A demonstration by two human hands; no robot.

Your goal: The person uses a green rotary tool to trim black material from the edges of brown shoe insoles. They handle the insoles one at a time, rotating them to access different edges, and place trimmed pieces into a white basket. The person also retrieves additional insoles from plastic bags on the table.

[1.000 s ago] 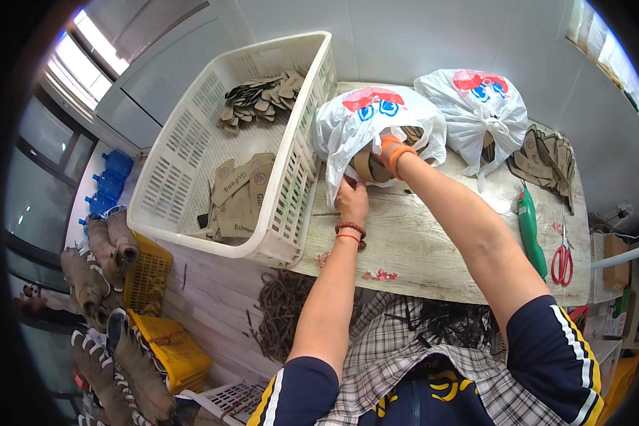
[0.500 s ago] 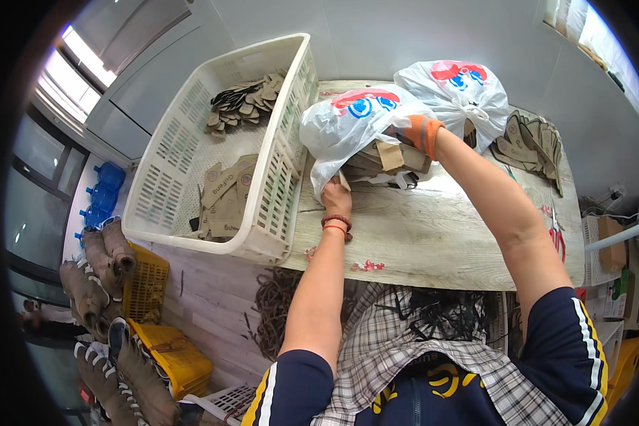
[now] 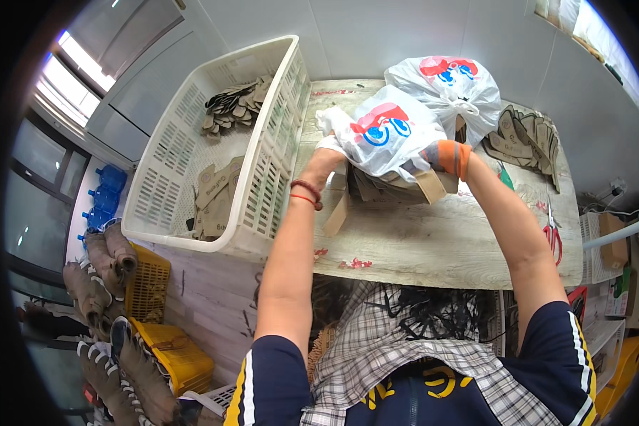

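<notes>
A white plastic bag [image 3: 383,135] with a red and blue print sits on the table, its mouth towards me over a stack of flat grey-brown cut pieces [image 3: 376,187]. My left hand [image 3: 324,160], bare with red bracelets at the wrist, is closed on the bag's left side; plastic covers its fingertips. At the bag's right edge, my right hand [image 3: 447,156] wears an orange and grey glove and grips the plastic beside the stack. Tan strips [image 3: 430,186] stick out from the stack's front, one below each hand.
At the left stands a white slatted crate [image 3: 213,245] holding similar pieces. A second white bag [image 3: 451,89] and more cut pieces [image 3: 522,138] lie behind and right. Red-handled scissors [image 3: 552,234] rest near the table's right edge. Boots [image 3: 96,270] and yellow baskets [image 3: 170,355] stand lower left.
The bag has shifted right and come forward over the stack. My left hand has moved up along the bag's left side; my right hand has come nearer and to the right, out of the bag's opening.
</notes>
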